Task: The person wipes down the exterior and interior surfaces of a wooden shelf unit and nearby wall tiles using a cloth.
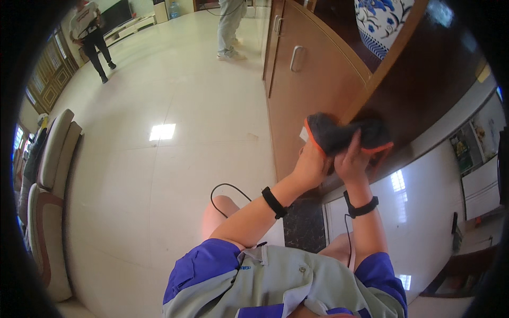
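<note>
A dark grey cloth with orange edging (336,139) is folded over the wooden edge of a brown cabinet (318,85). My left hand (314,165) holds the cloth's near left part, on the door side of the edge. On the dark end-panel side, my right hand (352,159) grips the other part, one finger laid along the fabric. The cloth is slightly blurred and covers the stretch of edge beneath it. Both of my wrists wear black straps, and a thin cable shows near each one.
A blue-and-white patterned vase (383,24) stands inside the cabinet. Metal handles (296,58) stick out from its doors. Sofa cushions (51,190) line the left side. Two people stand farther off, one by pale trousers (230,28), the other in dark trousers (96,55).
</note>
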`<state>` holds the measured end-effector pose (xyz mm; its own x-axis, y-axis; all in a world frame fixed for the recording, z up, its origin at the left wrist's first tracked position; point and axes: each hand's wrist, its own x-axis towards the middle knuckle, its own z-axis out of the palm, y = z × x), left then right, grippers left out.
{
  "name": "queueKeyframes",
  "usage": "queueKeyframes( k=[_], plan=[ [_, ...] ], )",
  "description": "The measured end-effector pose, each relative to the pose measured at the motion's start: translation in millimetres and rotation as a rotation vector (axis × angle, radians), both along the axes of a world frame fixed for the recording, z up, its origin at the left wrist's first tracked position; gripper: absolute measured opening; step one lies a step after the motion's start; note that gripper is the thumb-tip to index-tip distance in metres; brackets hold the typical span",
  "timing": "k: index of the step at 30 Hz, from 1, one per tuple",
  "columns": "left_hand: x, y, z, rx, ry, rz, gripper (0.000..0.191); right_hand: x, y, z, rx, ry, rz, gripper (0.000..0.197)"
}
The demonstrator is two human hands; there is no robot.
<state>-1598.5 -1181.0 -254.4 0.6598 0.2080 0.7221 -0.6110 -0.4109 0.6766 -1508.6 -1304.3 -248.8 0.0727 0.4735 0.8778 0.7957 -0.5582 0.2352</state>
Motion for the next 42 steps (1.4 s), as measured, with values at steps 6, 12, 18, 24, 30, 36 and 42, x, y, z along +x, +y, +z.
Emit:
queueKeyframes(
  k=[6,12,18,24,30,36,42],
  plan=[
    [-4.1,6.6,-10.3,-0.135,0.053,-0.207,0.047,-21.9,-6.4,-20.9,-0.043,0.197,-0.018,0.054],
    [10.6,38.3,84.4,0.063,-0.126,-0.273,0.042,-44.7,3.1,76.1,-0.065,0.183,0.107,0.063],
    [43.0,38.3,133.4,-0.015,-0.221,-0.264,0.037,-9.2,25.2,132.3,0.126,-0.052,0.083,0.065],
    [43.2,28.6,69.8,-0.114,-0.090,-0.243,0.050,-6.5,22.6,72.1,0.089,-0.091,0.024,0.062],
    [25.3,23.9,2.7,-0.155,0.119,-0.221,0.053,-6.3,19.2,-2.8,0.060,-0.012,0.102,0.056],
    [9.8,8.4,-81.2,-0.476,0.609,-0.258,0.046,-18.8,-1.1,-92.1,-0.146,0.266,0.114,0.055],
    [-19.2,-2.2,-179.1,-0.746,0.949,-0.323,0.050,-66.3,-12.8,-132.2,-0.504,0.591,0.094,0.055]
  ],
)
